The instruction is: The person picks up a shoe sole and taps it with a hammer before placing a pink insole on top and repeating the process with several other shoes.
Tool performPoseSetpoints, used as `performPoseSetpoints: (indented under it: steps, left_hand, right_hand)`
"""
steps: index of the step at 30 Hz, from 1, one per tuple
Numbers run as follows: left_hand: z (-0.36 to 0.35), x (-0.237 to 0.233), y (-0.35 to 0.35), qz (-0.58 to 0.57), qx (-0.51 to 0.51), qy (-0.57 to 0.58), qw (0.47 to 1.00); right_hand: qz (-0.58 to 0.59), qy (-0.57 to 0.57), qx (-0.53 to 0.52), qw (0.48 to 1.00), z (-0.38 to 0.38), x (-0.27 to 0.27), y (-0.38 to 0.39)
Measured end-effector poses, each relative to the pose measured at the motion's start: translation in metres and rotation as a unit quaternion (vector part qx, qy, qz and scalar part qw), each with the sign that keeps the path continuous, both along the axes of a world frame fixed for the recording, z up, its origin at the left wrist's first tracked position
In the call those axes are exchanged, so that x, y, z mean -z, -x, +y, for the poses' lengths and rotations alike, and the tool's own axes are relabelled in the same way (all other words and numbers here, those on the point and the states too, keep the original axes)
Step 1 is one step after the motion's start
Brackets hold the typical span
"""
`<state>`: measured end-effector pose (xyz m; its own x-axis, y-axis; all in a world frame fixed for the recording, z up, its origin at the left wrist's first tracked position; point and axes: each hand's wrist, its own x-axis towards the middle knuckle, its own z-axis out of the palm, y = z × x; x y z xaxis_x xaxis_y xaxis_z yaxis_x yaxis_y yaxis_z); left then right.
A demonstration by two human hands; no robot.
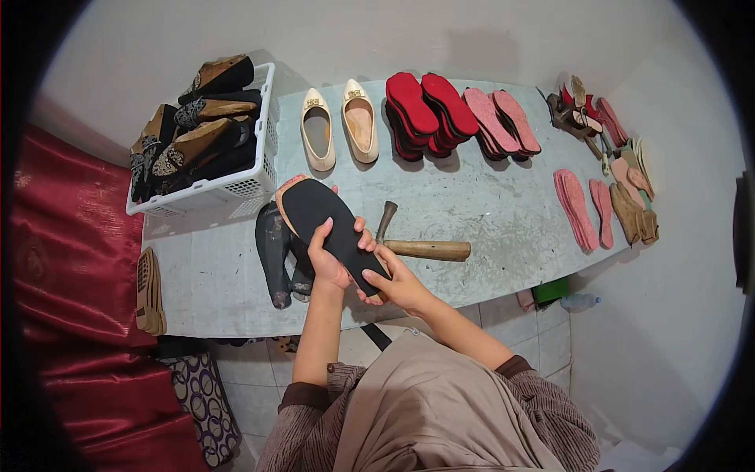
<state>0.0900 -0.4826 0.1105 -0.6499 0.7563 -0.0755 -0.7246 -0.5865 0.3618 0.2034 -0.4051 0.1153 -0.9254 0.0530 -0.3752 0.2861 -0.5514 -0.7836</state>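
At the far left a red shiny cloth hangs beside the pale grey bench, and a tan woven shoe lies on the bench's left edge. Behind it a white plastic basket is filled with dark embroidered shoes. Just right of the basket a black metal shoe stand rests on the bench, near its front edge. Over that stand, both hands hold a black flat shoe sole with a tan rim, its toe pointing towards the basket. The left hand is closed around the sole's middle, fingers curled over its top face. The right hand grips the heel end, thumb on top. Just beyond the right hand a hammer with a wooden handle lies on the bench. At the back stand two cream flat shoes, then stacked red insoles and pink insoles. Further right lie a second pile of pink soles and tan leather pieces.
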Motion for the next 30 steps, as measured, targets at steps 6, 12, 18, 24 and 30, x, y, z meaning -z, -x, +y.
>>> performPoseSetpoints:
  steps: [6, 12, 18, 24, 30]
  left_hand:
    - [0.0, -0.016, -0.008, -0.069, -0.051, 0.091, 0.992]
    - [-0.011, 0.012, 0.007, -0.024, 0.052, -0.005, 0.998]
    - [-0.016, 0.007, 0.01, -0.042, 0.002, 0.007, 0.999]
    - [-0.009, 0.009, 0.007, 0.046, -0.042, 0.223, 0.973]
    - [-0.009, 0.002, 0.005, 0.068, -0.066, 0.233, 0.968]
  right_hand:
    - [-0.001, -0.031, 0.038, 0.999, -0.006, -0.003, -0.001]
    - [-0.008, -0.014, 0.011, 1.0, -0.01, -0.001, -0.001]
    - [0.075, -0.627, 0.087, 0.771, 0.056, 0.057, -0.014]
    - [-0.013, -0.788, 0.055, 0.612, 0.069, 0.108, -0.019]
    - [-0.029, -0.757, 0.047, 0.651, 0.068, 0.098, -0.013]
